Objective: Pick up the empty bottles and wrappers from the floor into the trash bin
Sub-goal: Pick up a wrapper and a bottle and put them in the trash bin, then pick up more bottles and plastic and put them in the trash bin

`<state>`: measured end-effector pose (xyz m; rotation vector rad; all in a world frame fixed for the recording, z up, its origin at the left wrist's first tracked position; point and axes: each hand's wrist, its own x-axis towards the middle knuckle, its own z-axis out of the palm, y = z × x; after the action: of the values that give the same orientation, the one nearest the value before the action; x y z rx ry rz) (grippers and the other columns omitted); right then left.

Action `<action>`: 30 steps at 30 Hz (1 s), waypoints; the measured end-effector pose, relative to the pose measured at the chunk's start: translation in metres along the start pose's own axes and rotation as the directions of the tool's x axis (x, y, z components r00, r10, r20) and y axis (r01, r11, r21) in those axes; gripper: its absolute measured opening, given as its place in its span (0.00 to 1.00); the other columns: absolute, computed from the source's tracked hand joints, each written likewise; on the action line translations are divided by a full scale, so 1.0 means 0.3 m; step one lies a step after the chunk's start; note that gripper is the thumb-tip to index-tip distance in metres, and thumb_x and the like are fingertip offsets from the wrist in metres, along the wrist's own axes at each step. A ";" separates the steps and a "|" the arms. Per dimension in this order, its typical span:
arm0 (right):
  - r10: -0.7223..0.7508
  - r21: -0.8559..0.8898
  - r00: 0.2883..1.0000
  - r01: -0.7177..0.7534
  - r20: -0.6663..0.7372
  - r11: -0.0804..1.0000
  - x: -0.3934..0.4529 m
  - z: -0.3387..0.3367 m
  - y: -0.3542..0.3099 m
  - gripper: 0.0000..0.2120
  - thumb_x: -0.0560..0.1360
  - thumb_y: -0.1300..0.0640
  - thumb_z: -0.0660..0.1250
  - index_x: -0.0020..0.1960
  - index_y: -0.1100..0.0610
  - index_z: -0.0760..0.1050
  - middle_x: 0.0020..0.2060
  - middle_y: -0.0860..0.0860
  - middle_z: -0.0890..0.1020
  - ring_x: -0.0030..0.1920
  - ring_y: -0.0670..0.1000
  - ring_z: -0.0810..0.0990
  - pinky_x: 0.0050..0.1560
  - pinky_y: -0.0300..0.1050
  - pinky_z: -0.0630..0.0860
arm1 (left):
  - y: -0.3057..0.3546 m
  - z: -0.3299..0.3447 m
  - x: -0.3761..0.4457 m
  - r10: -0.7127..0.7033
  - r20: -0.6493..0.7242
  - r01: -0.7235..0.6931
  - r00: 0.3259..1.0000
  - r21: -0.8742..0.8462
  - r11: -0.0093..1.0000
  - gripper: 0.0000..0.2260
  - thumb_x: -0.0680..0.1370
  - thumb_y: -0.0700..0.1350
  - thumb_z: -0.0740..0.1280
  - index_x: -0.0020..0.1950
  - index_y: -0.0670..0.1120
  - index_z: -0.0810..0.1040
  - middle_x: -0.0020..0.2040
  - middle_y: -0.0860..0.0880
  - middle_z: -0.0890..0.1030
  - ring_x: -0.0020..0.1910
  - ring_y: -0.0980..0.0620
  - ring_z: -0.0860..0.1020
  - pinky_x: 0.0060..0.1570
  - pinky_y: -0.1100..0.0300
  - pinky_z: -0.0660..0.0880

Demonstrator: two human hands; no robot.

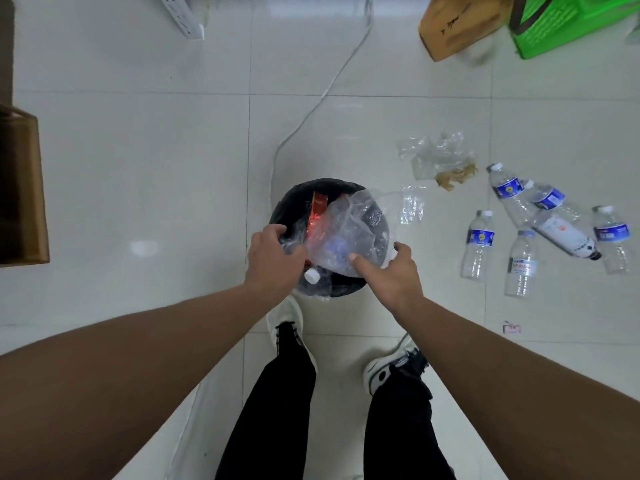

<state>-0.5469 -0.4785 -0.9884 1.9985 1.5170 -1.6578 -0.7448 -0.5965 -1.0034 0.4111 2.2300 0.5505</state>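
Both hands grasp crinkly clear plastic wrap (346, 233) over the round black trash bin (294, 199): left hand (273, 252), right hand (388, 271). Smooth clear bottles (519, 265) lie on the shiny floor (138, 168).

we see a bright room with soft, even light from above. the white floor (138, 168) shines, and one pale spot of glare sits on it at the left. shadows are faint; a small dark one lies under the bin (287, 202). the clear bag (349, 233) glints in the light. the picture bends at the edges, so the tile lines curve and the arms look very big near the bottom. the far corners look soft and a bit blurry. the bottles (519, 230) look fairly sharp.
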 end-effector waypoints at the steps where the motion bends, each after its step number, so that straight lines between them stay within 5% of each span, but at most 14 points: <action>1: 0.000 -0.010 1.000 0.000 -0.001 1.000 -0.004 -0.005 0.008 0.54 0.70 0.34 0.79 0.86 0.52 0.57 0.77 0.56 0.70 0.65 0.54 0.75 0.60 0.49 0.70 | 0.010 0.007 -0.004 0.013 0.000 -0.013 1.000 0.001 1.000 0.28 0.77 0.57 0.69 0.76 0.52 0.71 0.64 0.53 0.68 0.63 0.50 0.75 0.66 0.47 0.77; 5: 0.008 -0.058 0.999 -0.010 -0.034 0.998 -0.030 -0.047 0.047 0.56 0.71 0.32 0.78 0.87 0.51 0.54 0.82 0.57 0.65 0.78 0.61 0.72 0.70 0.57 0.74 | 0.045 0.029 -0.033 0.057 -0.010 -0.057 0.998 0.044 0.997 0.28 0.76 0.59 0.68 0.75 0.52 0.71 0.65 0.52 0.69 0.65 0.48 0.75 0.66 0.47 0.76; 9: 0.029 -0.041 0.999 -0.031 -0.037 0.999 -0.062 -0.126 0.102 0.55 0.72 0.31 0.77 0.87 0.50 0.54 0.83 0.56 0.63 0.79 0.62 0.71 0.73 0.59 0.73 | 0.082 0.052 -0.080 0.066 0.019 -0.068 0.998 0.084 0.994 0.34 0.72 0.68 0.64 0.73 0.52 0.72 0.65 0.53 0.70 0.64 0.49 0.75 0.65 0.47 0.76; 13: 0.060 0.016 0.997 -0.060 -0.043 0.998 -0.096 -0.248 0.184 0.54 0.71 0.31 0.77 0.87 0.48 0.55 0.83 0.56 0.64 0.80 0.59 0.71 0.75 0.58 0.72 | 0.123 0.096 -0.120 0.128 0.078 -0.140 0.989 0.184 0.973 0.22 0.79 0.61 0.66 0.65 0.47 0.78 0.62 0.45 0.78 0.61 0.43 0.79 0.59 0.44 0.80; 17: 0.105 0.087 0.990 -0.097 -0.094 0.991 -0.115 -0.422 0.300 0.53 0.70 0.32 0.79 0.87 0.47 0.58 0.82 0.55 0.66 0.78 0.57 0.72 0.72 0.54 0.72 | 0.209 0.174 -0.174 0.157 0.125 -0.185 0.980 0.256 0.949 0.23 0.79 0.56 0.68 0.73 0.50 0.75 0.69 0.46 0.74 0.69 0.46 0.72 0.69 0.44 0.74; 21: 0.186 0.180 0.971 -0.157 -0.152 0.971 -0.132 -0.613 0.444 0.53 0.70 0.33 0.79 0.86 0.48 0.59 0.81 0.56 0.67 0.77 0.57 0.73 0.71 0.54 0.72 | 0.326 0.279 -0.225 0.201 0.170 -0.244 0.965 0.290 0.925 0.27 0.78 0.56 0.69 0.76 0.53 0.72 0.74 0.47 0.71 0.69 0.48 0.71 0.68 0.51 0.69; 25: 0.243 0.255 0.951 -0.191 -0.189 0.948 -0.166 -0.781 0.592 0.53 0.69 0.33 0.79 0.86 0.48 0.60 0.81 0.56 0.67 0.78 0.57 0.72 0.70 0.54 0.72 | 0.485 0.401 -0.284 0.171 0.265 -0.247 0.949 0.291 0.924 0.32 0.72 0.63 0.66 0.75 0.55 0.73 0.70 0.50 0.71 0.62 0.45 0.80 0.62 0.44 0.80; 30: 0.302 0.354 0.931 -0.217 -0.205 0.910 -0.210 -0.949 0.764 0.54 0.69 0.33 0.80 0.86 0.48 0.60 0.82 0.56 0.67 0.78 0.58 0.72 0.73 0.55 0.73 | 0.625 0.597 -0.363 0.227 0.304 -0.332 0.925 0.359 0.872 0.31 0.75 0.59 0.68 0.77 0.54 0.71 0.75 0.49 0.67 0.74 0.47 0.67 0.70 0.56 0.65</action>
<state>-0.1816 -0.4440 -0.9350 2.5442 1.0184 -1.6760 -0.5175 -0.4406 -0.9472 0.9814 2.0372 0.1587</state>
